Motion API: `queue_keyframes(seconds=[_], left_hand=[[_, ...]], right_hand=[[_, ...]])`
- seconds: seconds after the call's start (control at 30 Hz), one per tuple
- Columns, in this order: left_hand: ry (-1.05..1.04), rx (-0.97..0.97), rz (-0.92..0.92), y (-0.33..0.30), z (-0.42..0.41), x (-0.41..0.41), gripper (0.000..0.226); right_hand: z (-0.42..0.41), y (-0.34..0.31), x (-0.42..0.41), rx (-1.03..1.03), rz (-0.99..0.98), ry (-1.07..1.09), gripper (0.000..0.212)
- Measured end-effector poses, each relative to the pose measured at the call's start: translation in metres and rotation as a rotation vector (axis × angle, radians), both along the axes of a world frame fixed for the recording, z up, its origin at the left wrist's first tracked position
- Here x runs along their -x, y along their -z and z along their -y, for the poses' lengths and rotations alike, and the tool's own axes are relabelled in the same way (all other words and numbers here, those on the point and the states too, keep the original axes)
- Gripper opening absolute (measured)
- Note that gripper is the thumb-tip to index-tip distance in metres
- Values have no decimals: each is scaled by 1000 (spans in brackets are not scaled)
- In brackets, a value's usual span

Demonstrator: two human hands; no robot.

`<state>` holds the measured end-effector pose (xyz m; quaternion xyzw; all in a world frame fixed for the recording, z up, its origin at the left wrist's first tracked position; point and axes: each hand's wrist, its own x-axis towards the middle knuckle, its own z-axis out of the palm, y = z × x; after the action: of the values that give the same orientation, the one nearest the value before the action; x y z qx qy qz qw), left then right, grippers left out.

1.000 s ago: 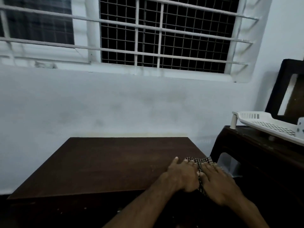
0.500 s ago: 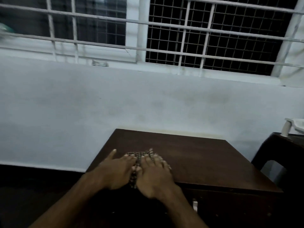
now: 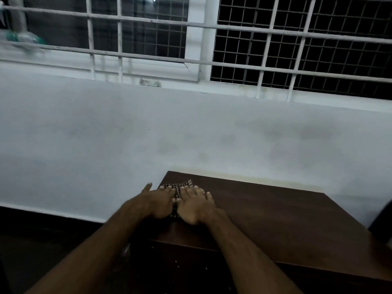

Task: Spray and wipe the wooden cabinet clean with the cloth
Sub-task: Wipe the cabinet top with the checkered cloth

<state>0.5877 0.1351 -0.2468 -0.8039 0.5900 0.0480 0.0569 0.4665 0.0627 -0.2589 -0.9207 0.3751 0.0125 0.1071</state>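
The dark wooden cabinet (image 3: 275,217) stands against the white wall, its flat top facing me. A checked cloth (image 3: 180,186) lies on the top at the far left corner. My left hand (image 3: 158,202) and my right hand (image 3: 196,205) press flat on the cloth side by side, fingers straight and pointing at the wall. Most of the cloth is hidden under both palms; only its far edge and a strip between the hands show. No spray bottle is plainly in view.
A white wall (image 3: 106,134) rises behind the cabinet, with a barred, meshed window (image 3: 275,39) above it. A blurred clear bottle-like object (image 3: 23,39) sits on the sill at far left. Dark floor lies left of the cabinet.
Both hands have slid the cloth from the cabinet top's right side across to its far left corner. The view has swung left with them, and the white tray and dark stool have left the frame.
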Motion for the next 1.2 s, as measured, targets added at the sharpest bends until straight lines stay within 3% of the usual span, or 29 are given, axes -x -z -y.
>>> queue_keyframes(seconds=[0.2, 0.33, 0.57, 0.73, 0.97, 1.1, 1.2], left_hand=[[142, 20, -72, -5, 77, 79, 59], [260, 21, -30, -6, 87, 139, 61], [353, 90, 73, 1, 17, 150, 59], [268, 52, 7, -5, 73, 141, 58], [229, 15, -33, -2, 178, 184, 58], [321, 9, -25, -6, 186, 233, 53], [394, -18, 35, -6, 164, 252, 49]], right_hand=[[67, -3, 83, 11, -43, 206, 63], [59, 6, 149, 83, 8, 310, 61], [4, 12, 171, 101, -27, 196, 60], [76, 8, 153, 35, -39, 110, 62], [168, 5, 187, 9, -53, 255, 64], [155, 7, 242, 10, -4, 365, 63], [113, 12, 275, 53, -5, 323, 61]])
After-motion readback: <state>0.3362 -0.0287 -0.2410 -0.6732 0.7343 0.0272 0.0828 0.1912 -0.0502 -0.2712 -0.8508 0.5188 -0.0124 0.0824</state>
